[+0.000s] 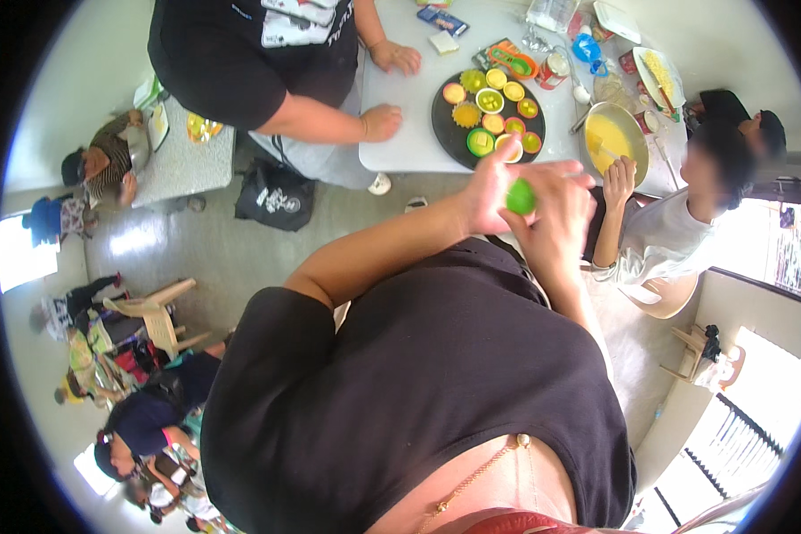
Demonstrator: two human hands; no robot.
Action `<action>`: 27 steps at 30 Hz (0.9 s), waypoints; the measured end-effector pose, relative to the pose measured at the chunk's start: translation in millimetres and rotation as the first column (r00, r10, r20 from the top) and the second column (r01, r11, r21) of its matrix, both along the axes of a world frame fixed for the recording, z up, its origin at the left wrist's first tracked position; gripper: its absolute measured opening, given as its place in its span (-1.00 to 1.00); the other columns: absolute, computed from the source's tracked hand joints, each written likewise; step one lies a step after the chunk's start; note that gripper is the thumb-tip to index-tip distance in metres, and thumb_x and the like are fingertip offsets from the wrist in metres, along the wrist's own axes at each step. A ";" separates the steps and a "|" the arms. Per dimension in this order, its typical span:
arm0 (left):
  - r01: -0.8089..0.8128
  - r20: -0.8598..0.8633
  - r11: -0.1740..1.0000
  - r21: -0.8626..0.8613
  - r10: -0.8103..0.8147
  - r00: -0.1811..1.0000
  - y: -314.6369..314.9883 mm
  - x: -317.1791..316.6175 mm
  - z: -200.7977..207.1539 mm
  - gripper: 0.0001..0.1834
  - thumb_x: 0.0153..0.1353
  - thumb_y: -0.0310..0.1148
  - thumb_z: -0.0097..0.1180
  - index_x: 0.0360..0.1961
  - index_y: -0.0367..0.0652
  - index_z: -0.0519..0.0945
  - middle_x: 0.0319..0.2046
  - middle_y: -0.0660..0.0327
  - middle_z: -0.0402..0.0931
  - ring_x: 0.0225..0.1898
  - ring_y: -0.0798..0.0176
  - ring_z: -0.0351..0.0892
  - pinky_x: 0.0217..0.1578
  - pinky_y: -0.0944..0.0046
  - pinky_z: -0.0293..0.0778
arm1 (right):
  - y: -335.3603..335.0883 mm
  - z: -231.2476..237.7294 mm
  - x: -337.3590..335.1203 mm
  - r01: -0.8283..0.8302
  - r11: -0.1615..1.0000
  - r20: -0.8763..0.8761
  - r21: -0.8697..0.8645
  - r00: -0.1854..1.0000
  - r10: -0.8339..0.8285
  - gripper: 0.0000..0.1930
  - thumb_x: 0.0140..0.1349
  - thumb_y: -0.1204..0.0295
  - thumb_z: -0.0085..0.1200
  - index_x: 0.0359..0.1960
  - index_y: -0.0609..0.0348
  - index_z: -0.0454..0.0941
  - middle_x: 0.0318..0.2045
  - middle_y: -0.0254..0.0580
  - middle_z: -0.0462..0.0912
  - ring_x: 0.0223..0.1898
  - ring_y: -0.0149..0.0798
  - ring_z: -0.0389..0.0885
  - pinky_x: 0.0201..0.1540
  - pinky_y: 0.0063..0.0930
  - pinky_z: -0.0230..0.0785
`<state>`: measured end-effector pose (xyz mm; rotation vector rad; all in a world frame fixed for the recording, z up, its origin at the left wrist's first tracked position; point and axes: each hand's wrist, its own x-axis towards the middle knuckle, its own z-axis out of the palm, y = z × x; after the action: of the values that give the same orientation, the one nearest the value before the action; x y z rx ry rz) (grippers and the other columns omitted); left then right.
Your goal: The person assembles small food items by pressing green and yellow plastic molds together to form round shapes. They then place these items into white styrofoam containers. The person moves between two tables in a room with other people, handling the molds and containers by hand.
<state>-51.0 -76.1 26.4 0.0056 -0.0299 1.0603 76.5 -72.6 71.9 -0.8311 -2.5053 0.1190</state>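
Note:
My hands are brought together in front of my chest, just below the near edge of a round black tray (441, 120). Between them is a small bright green cup (521, 197), partly covered by fingers. My left hand (488, 191) has its palm against the cup, with the thumb raised and the fingers reaching across to the right. Curled around the cup's other side is my right hand (562, 214), slightly blurred. On the tray stand several colourful baking cups (489, 100), some with a yellow filling.
A person on the right holds a utensil in a metal bowl of yellow batter (616, 133). Another person's hands (383, 123) rest at the left of the white table (400, 93). Measuring cups (518, 64), a can (554, 69) and a plate of yellow food (657, 78) stand farther back.

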 end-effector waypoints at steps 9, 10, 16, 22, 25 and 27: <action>-0.105 -0.360 0.956 -0.274 -0.001 0.933 -7.5 69.8 -104.1 -0.29 0.33 0.16 -0.56 0.26 -0.17 0.14 0.14 -0.03 0.29 0.19 0.01 0.26 0.20 0.08 0.12 | 8.1 -110.0 66.0 -0.027 0.643 -0.231 -0.765 0.944 -0.235 -0.63 0.08 0.45 0.15 -0.05 0.18 0.42 -0.27 -0.19 0.45 -0.28 -0.29 0.44 -0.26 -0.51 0.32; -0.207 -0.465 0.910 -0.359 0.017 0.885 -3.8 66.4 -111.9 -0.33 0.34 0.14 -0.53 0.29 -0.11 0.09 0.13 -0.01 0.31 0.17 0.04 0.29 0.19 0.09 0.14 | 14.8 -134.1 71.8 -0.110 0.499 -0.316 -0.859 0.883 -0.348 -0.66 0.12 0.46 0.12 -0.04 0.19 0.41 -0.32 -0.26 0.45 -0.30 -0.39 0.43 -0.27 -0.57 0.30; -0.468 -0.685 0.742 -0.480 0.016 0.728 13.2 21.3 -154.5 -0.41 0.39 -0.03 -0.42 0.36 0.11 -0.19 0.02 0.07 0.44 0.04 0.09 0.44 0.14 0.09 0.21 | 29.3 -132.6 62.9 -0.343 -0.048 -0.240 -0.938 0.742 -0.626 -0.65 0.31 0.22 -0.07 0.03 0.14 0.38 -0.31 -0.43 0.45 -0.34 -0.53 0.39 -0.24 -0.63 0.25; -0.121 -0.467 0.909 -0.398 -0.087 0.880 17.4 29.7 -124.3 -0.33 0.26 0.16 -0.30 0.27 0.00 0.17 0.08 0.11 0.33 0.07 0.11 0.34 0.13 0.04 0.19 | 30.8 -106.3 49.0 -0.325 0.177 -0.366 -0.929 0.732 -0.575 -0.69 0.27 0.37 -0.02 0.00 0.21 0.38 -0.27 -0.39 0.48 -0.30 -0.51 0.42 -0.21 -0.58 0.29; -0.061 -0.385 0.966 -0.251 -0.042 0.922 20.9 33.0 -94.6 -0.24 0.20 0.27 -0.29 0.29 0.01 0.15 0.05 0.14 0.33 0.08 0.11 0.31 0.13 0.02 0.18 | 26.5 -55.7 39.7 -0.192 0.652 -0.500 -0.734 0.802 -0.327 -0.56 0.02 0.51 0.18 -0.02 0.25 0.38 -0.22 -0.16 0.48 -0.19 -0.32 0.45 -0.13 -0.46 0.30; -0.069 -0.357 0.989 -0.134 0.017 0.934 21.0 29.7 -80.9 -0.15 0.14 0.34 -0.27 0.33 0.04 0.08 0.17 0.11 0.26 0.16 0.06 0.26 0.17 -0.01 0.15 | 23.4 -23.0 37.2 -0.141 0.891 -0.550 -0.431 0.824 -0.135 -0.48 -0.09 0.48 0.26 -0.03 0.24 0.38 -0.18 -0.07 0.46 -0.15 -0.17 0.44 -0.09 -0.31 0.30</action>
<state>-21.2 -55.1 -54.5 0.0679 0.3774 1.0900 113.7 -49.2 48.9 -0.8121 -1.9160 0.8624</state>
